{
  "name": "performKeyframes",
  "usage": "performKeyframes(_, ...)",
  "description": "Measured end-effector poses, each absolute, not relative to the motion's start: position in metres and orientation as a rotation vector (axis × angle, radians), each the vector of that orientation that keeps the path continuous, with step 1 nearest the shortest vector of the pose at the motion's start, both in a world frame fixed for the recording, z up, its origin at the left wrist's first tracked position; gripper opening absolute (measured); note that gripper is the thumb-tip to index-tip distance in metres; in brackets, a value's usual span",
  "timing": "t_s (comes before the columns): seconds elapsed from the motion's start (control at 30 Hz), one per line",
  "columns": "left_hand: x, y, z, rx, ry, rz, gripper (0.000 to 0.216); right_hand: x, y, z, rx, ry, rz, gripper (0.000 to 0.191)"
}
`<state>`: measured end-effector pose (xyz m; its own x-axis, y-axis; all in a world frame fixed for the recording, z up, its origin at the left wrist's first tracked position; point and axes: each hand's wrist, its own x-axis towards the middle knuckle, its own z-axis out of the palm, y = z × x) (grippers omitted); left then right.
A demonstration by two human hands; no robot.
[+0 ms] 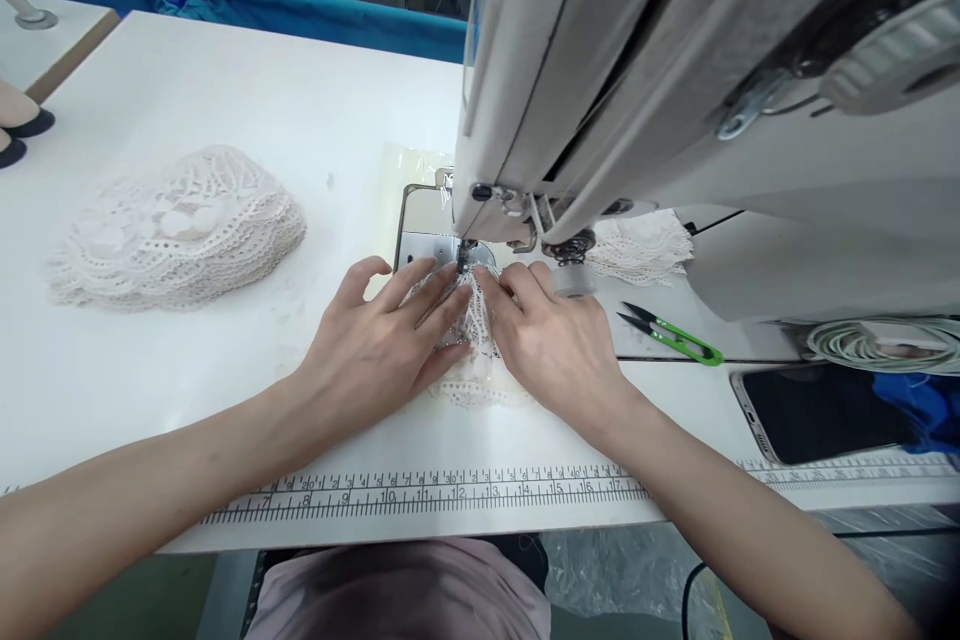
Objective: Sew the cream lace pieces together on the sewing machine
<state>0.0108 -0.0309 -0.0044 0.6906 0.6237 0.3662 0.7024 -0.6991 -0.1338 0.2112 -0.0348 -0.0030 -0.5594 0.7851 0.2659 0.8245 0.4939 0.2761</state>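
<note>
A white lace piece (475,325) lies on the sewing machine's needle plate, its upper part under the presser foot (464,253). My left hand (386,335) rests on its left side with fingers stretched out and spread, the fingertips close to the foot. On the other side, my right hand (559,335) has curled fingers pressed on the lace, index fingertip just right of the foot. The lace's scalloped lower edge shows between and below my hands. Parts of the lace are hidden under my fingers.
The sewing machine (585,70) fills the upper right. A lace pile (187,230) sits at left, more lace (641,245) behind my right hand. Green thread snips (671,332), a phone (817,412) and coiled tape (885,345) lie at right. A ruler strip (450,494) runs along the front edge.
</note>
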Motion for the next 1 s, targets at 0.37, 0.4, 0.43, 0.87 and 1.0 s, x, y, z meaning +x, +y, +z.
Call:
performKeyframes(0.37,0.011,-0.029,-0.005,-2.651,-1.096,-0.427,0.038,0.213,-0.034,-0.004,-1.451,-2.628,-0.619,0.041)
performKeyframes(0.4,0.011,-0.028,-0.005,-2.651,-1.102,-0.431,0.038,0.213,-0.033,-0.004,-1.455,-2.632,-0.624,0.042)
performKeyframes(0.43,0.01,-0.027,-0.006,-2.652,-1.108,-0.436,0.038,0.213,-0.033,-0.004,-1.46,-2.636,-0.626,0.042)
performKeyframes(0.87,0.005,-0.03,0.007,-2.629,-0.978,-0.558,0.028,0.222,-0.037,0.024,-1.422,-2.582,-0.111,0.022)
performKeyframes(1.0,-0.005,-0.033,0.02,-2.904,-0.857,-0.411,0.032,0.228,-0.041,0.042,-1.366,-2.659,0.595,0.017)
